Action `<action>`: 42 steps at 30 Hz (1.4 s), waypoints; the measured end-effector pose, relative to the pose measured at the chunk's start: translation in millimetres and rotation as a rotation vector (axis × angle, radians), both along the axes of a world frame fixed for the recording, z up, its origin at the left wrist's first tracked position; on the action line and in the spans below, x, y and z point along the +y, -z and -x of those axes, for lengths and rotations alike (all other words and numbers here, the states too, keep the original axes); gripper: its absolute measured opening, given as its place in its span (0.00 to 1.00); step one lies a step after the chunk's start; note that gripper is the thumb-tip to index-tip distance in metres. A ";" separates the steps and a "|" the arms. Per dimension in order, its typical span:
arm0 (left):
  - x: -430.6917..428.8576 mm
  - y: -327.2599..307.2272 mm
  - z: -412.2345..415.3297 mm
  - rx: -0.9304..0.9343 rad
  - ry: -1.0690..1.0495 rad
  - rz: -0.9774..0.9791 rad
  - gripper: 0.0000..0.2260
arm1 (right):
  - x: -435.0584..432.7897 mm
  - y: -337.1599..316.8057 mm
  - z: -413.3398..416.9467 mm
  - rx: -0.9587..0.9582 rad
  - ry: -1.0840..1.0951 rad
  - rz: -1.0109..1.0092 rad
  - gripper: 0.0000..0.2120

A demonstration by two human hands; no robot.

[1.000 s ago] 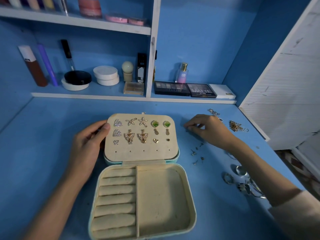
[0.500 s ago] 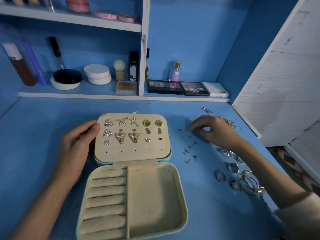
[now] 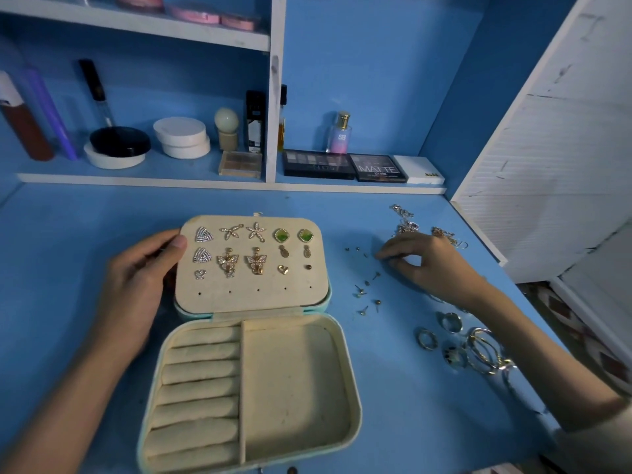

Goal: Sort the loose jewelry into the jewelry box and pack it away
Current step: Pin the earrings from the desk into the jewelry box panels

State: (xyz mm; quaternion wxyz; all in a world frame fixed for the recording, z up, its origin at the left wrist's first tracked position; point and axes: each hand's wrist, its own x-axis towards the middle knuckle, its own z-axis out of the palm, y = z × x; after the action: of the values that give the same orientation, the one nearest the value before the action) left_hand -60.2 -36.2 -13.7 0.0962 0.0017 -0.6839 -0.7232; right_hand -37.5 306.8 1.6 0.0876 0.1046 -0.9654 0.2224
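The open mint-green, cream-lined jewelry box [image 3: 354,398] is laid at the middle of the blue table [image 3: 85,227], its earring-covered lid [image 3: 249,294] gripped at the left edge by the left hand [image 3: 136,285], thumb on top. The right hand [image 3: 427,265] is set with curled fingertips among small loose stud earrings [image 3: 362,292] near the right edge; whether one is pinched cannot be told.

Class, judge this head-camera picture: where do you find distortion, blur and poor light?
Head view: the wide-angle lens leans the cabinet at right; the light is dim and blue-tinted; the rings near the right edge look smeared; the earrings on the lid are fairly sharp.
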 end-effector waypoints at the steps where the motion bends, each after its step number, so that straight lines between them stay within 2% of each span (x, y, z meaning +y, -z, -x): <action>1: 0.2 0.0 0.0 -0.001 -0.001 -0.002 0.19 | 0.2 0.1 -2.2 -0.003 -0.003 0.005 0.09; 15: -0.2 1.1 -0.4 -0.034 -0.013 -0.013 0.15 | -3.5 -1.6 -13.6 -0.082 -0.007 0.069 0.09; 21: 0.3 2.6 0.5 -0.036 -0.033 -0.018 0.14 | -30.9 8.1 -30.9 0.104 0.038 0.034 0.06; 28: 1.5 3.0 0.2 -0.044 -0.048 -0.052 0.14 | -59.7 23.8 -47.6 0.461 0.219 0.037 0.14; 32: -0.2 3.7 0.9 -0.053 -0.043 -0.035 0.13 | -49.8 25.1 -46.7 0.518 0.349 0.025 0.15; 34: 1.7 0.6 -1.3 -0.040 -0.015 -0.047 0.05 | -47.3 26.4 -47.6 0.512 0.372 0.021 0.14; 35: 2.7 -1.2 -2.4 -0.040 -0.008 -0.054 0.05 | -47.1 26.9 -48.3 0.511 0.366 0.014 0.13; 37: 3.2 -1.1 -2.5 -0.038 -0.007 -0.056 0.13 | -49.3 27.1 -49.8 0.507 0.322 -0.021 0.14; 42: 1.0 1.5 -0.4 -0.045 -0.009 -0.050 0.18 | -59.0 24.9 -55.8 0.407 0.162 -0.092 0.14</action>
State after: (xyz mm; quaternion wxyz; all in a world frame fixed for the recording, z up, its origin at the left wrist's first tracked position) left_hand -59.8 -35.2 -15.2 0.0840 0.0236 -0.6674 -0.7396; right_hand 18.3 247.9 -23.4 0.2934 0.0736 -0.9421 0.1446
